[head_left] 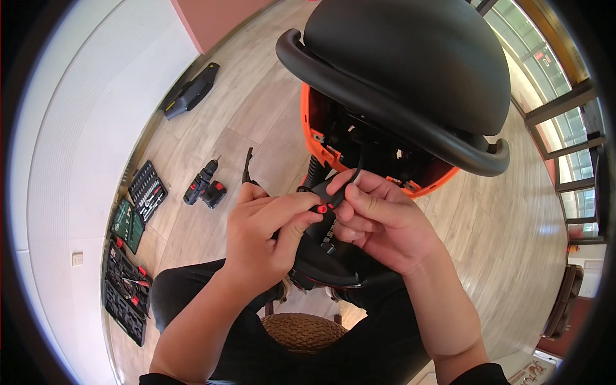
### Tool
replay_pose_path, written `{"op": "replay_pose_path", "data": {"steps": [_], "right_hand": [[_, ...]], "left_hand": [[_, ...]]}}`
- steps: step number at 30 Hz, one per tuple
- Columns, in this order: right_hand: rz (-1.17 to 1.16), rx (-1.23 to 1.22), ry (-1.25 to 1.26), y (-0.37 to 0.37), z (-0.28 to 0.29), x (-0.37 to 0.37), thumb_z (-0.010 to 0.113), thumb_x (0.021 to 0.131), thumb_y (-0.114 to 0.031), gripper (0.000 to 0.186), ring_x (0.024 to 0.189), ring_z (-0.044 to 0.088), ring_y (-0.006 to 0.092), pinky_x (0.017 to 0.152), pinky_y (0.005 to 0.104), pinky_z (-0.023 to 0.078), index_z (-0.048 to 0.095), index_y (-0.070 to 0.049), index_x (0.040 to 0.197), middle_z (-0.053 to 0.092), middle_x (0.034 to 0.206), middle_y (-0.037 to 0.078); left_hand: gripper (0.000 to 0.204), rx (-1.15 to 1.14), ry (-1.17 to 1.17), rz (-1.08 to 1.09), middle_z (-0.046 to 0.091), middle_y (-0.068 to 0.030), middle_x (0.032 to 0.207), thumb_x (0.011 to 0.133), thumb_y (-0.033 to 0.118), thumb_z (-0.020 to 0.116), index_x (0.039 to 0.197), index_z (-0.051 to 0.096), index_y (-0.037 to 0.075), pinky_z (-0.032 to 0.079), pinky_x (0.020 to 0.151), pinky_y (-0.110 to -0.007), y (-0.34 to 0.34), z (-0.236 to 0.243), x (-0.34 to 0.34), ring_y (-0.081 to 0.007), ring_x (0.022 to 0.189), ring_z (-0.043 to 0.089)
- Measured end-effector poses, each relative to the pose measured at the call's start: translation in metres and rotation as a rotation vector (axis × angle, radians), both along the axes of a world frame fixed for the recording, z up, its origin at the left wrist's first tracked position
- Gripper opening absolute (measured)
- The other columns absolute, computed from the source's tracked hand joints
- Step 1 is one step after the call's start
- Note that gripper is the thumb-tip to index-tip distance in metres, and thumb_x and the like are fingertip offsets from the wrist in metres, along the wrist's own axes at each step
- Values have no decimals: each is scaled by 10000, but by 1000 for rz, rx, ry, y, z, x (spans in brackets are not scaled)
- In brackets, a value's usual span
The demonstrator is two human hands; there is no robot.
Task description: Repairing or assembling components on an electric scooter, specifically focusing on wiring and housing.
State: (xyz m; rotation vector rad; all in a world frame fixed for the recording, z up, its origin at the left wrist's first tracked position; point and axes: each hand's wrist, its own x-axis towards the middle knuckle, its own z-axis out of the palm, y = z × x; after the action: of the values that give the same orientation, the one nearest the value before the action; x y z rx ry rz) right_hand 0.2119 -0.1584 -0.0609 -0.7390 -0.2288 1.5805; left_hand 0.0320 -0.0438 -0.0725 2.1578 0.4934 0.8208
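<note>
Close in front of the orange and black scooter body (307, 119), both my hands meet. My left hand (256, 224) is closed, thumb and forefinger pinching a small black connector with a red end (321, 209). Facing it, my right hand (388, 221) is closed on a black cable (358, 168), which rises from its fingers toward the open cavity under the seat. The fingers partly hide the cable's near end. Below the hands lies a curved black part (327, 266) at my lap. The scooter's black seat (410, 51) has a curved grab rail (385, 112) around it.
On the floor at left lie a cordless drill (205, 186), a socket set (147, 190), a green case (127, 224) and an open tool case (125, 295). A black panel (192, 91) lies by the wall. A woven stool (305, 332) is beneath me.
</note>
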Motion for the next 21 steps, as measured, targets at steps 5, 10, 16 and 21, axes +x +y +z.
{"op": "replay_pose_path", "data": {"steps": [5, 10, 16, 21], "right_hand": [[-33, -52, -104, 2, 7, -1, 637, 1043, -178, 197, 577, 367, 30, 576, 208, 348, 667, -2, 1129, 694, 850, 44], [-40, -60, -137, 3, 9, -1, 660, 1031, -189, 193, 567, 360, 30, 569, 207, 341, 667, -9, 1104, 709, 850, 67], [-49, -64, -153, 3, 7, -2, 657, 1034, -186, 184, 567, 358, 30, 565, 209, 338, 662, -13, 1096, 711, 852, 72], [-89, -103, -280, 3, 5, -5, 672, 1023, -178, 172, 569, 380, 26, 569, 208, 341, 666, -22, 1093, 735, 863, 87]], "left_hand": [[123, 71, -30, 40, 756, -27, 806, 836, 55, 777, 949, 744, 92, 340, 686, -338, -1, -2, 2, -187, 593, 625], [130, 116, -28, 58, 713, -23, 708, 824, 62, 786, 943, 746, 96, 334, 674, -336, -1, -2, 2, -178, 549, 594], [121, 161, -13, 78, 632, -11, 603, 816, 91, 803, 921, 744, 104, 327, 657, -339, -1, -1, 2, -175, 507, 542], [68, 131, 121, 71, 733, -46, 739, 855, 66, 767, 922, 753, 72, 370, 701, -330, -2, 2, -4, -203, 583, 621]]}}
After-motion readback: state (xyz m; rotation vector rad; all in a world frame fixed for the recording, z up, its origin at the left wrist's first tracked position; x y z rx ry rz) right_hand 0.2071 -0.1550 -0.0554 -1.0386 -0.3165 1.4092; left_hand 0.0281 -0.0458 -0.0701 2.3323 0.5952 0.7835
